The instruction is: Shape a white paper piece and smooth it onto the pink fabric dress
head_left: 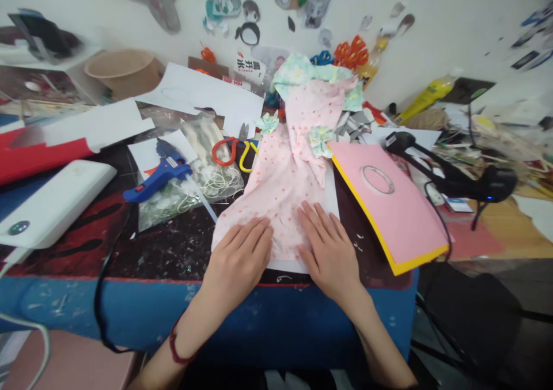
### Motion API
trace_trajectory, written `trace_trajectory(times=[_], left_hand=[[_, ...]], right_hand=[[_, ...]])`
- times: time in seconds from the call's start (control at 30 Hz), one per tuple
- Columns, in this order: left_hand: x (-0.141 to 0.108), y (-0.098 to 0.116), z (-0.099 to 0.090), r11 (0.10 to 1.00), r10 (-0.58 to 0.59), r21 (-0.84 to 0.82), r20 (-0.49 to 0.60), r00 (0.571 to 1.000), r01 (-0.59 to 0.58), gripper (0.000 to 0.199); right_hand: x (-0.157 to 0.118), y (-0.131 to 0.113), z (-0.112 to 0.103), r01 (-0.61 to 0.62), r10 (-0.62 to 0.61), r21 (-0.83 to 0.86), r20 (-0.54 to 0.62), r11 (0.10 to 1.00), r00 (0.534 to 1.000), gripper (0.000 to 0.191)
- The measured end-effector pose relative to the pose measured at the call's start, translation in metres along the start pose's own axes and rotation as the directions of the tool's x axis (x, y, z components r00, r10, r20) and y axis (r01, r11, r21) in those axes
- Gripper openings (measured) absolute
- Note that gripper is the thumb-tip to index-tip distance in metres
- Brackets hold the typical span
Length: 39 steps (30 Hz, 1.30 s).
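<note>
A small pink dress [276,188] with red dots lies spread over white paper on the table. Its top edge has a mint-green floral ruffle [294,70], and two matching fabric bows, a left bow [268,123] and a right bow [321,141], sit on it. My left hand [242,257] rests flat on the lower left of the skirt, fingers together and stretched out. Flat on the lower right of the skirt lies my right hand [330,249], its fingers slightly spread. Neither hand grips anything.
To the left are a blue glue gun [159,174], scissors [237,148] with red and yellow handles, and a white power bank [56,203]. A pink and yellow board [389,205] with a ring on it lies right, beside a black device [453,171]. Clutter lines the wall.
</note>
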State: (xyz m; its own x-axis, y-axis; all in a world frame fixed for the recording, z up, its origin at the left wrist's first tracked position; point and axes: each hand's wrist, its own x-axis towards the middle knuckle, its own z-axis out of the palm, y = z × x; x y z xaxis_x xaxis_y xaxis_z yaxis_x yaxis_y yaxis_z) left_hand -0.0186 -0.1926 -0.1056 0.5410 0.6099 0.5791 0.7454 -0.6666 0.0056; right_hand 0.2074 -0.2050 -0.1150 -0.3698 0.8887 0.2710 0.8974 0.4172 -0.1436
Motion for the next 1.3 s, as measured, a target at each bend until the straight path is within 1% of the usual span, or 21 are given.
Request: trace_trajectory(times=[0.07, 0.17, 0.3, 0.37, 0.43, 0.47, 0.5, 0.57, 0.6, 0.63, 0.67, 0.7, 0.73, 0.77, 0.83, 0.87, 0.93, 1.0, 1.1, 1.2, 1.3], left_hand=[[-0.001, 0.000, 0.000, 1.000, 0.001, 0.000, -0.003, 1.000, -0.001, 0.023], [-0.002, 0.001, 0.001, 1.000, 0.007, 0.004, -0.012, 1.000, -0.007, 0.022], [-0.003, 0.001, 0.001, 1.000, 0.008, 0.014, -0.015, 1.000, -0.008, 0.021], [-0.003, 0.001, 0.000, 1.000, 0.009, 0.009, -0.005, 1.000, -0.009, 0.020], [-0.002, 0.000, -0.003, 1.000, 0.006, -0.013, 0.020, 1.000, -0.006, 0.025], [0.000, -0.001, -0.004, 1.000, 0.007, -0.020, 0.042, 0.999, -0.006, 0.030], [0.002, -0.001, -0.007, 1.000, 0.017, -0.014, 0.071, 0.997, -0.016, 0.036], [0.008, 0.000, -0.011, 0.997, 0.058, 0.033, 0.133, 0.989, -0.063, 0.040], [0.012, 0.001, -0.012, 0.994, 0.085, 0.062, 0.158, 0.984, -0.095, 0.036], [0.016, 0.002, -0.013, 0.988, 0.114, 0.085, 0.177, 0.978, -0.131, 0.030], [0.019, 0.003, -0.013, 0.981, 0.147, 0.099, 0.186, 0.972, -0.167, 0.024], [0.021, 0.004, -0.013, 0.974, 0.179, 0.105, 0.185, 0.966, -0.200, 0.019], [0.022, 0.005, -0.012, 0.968, 0.207, 0.106, 0.178, 0.962, -0.228, 0.016], [0.023, 0.006, -0.011, 0.962, 0.231, 0.111, 0.169, 0.958, -0.251, 0.016], [0.023, 0.006, -0.008, 0.956, 0.249, 0.125, 0.139, 0.958, -0.267, 0.021], [0.023, 0.005, -0.007, 0.957, 0.243, 0.133, 0.117, 0.963, -0.257, 0.022], [0.023, 0.003, -0.006, 0.966, 0.210, 0.143, 0.062, 0.976, -0.217, 0.022], [0.025, 0.001, -0.008, 0.975, 0.171, 0.146, 0.000, 0.985, -0.169, 0.020], [0.029, -0.003, -0.014, 0.983, 0.122, 0.148, -0.075, 0.990, -0.110, 0.016], [0.035, -0.006, -0.020, 0.988, 0.086, 0.142, -0.122, 0.989, -0.068, 0.019], [0.039, -0.007, -0.024, 0.990, 0.067, 0.129, -0.147, 0.987, -0.048, 0.022]], right_hand=[[0.001, 0.000, -0.001, 0.021, -0.021, 0.009, 0.023, 1.000, 1.000, 0.072], [0.002, 0.000, -0.001, 0.047, -0.049, 0.020, 0.069, 0.999, 0.996, 0.061], [0.005, -0.001, -0.001, 0.076, -0.077, 0.025, 0.039, 0.997, 0.996, 0.062], [0.007, -0.001, -0.002, 0.085, -0.088, 0.060, 0.055, 0.995, 0.995, 0.060], [0.009, 0.000, -0.003, 0.078, -0.088, 0.121, 0.078, 0.990, 0.993, 0.057], [0.008, 0.001, -0.003, 0.071, -0.084, 0.162, 0.069, 0.984, 0.994, 0.056], [0.008, 0.002, -0.004, 0.062, -0.071, 0.212, 0.036, 0.975, 0.997, 0.056], [0.003, 0.004, -0.006, 0.028, 0.005, 0.340, -0.094, 0.940, 0.996, 0.052], [-0.001, 0.006, -0.007, -0.006, 0.084, 0.415, -0.171, 0.910, 0.982, 0.049], [-0.005, 0.007, -0.008, -0.052, 0.194, 0.505, -0.232, 0.862, 0.953, 0.045], [-0.010, 0.009, -0.009, -0.105, 0.315, 0.596, -0.261, 0.796, 0.912, 0.041], [-0.015, 0.011, -0.010, -0.154, 0.427, 0.674, -0.259, 0.722, 0.866, 0.037], [-0.020, 0.012, -0.011, -0.197, 0.514, 0.733, -0.234, 0.651, 0.826, 0.035], [-0.024, 0.013, -0.013, -0.231, 0.573, 0.773, -0.201, 0.591, 0.795, 0.034], [-0.029, 0.015, -0.017, -0.279, 0.632, 0.811, -0.138, 0.514, 0.763, 0.034], [-0.031, 0.016, -0.020, -0.296, 0.647, 0.823, -0.109, 0.485, 0.755, 0.035], [-0.029, 0.015, -0.026, -0.327, 0.668, 0.859, -0.024, 0.395, 0.744, 0.038], [-0.024, 0.014, -0.031, -0.353, 0.639, 0.891, 0.098, 0.286, 0.763, 0.041], [-0.011, 0.014, -0.035, -0.380, 0.521, 0.920, 0.277, 0.100, 0.808, 0.044], [0.005, 0.015, -0.034, -0.374, 0.454, 0.925, 0.361, -0.064, 0.815, 0.042], [0.024, 0.015, -0.029, -0.396, 0.407, 0.907, 0.419, -0.144, 0.811, 0.040]])
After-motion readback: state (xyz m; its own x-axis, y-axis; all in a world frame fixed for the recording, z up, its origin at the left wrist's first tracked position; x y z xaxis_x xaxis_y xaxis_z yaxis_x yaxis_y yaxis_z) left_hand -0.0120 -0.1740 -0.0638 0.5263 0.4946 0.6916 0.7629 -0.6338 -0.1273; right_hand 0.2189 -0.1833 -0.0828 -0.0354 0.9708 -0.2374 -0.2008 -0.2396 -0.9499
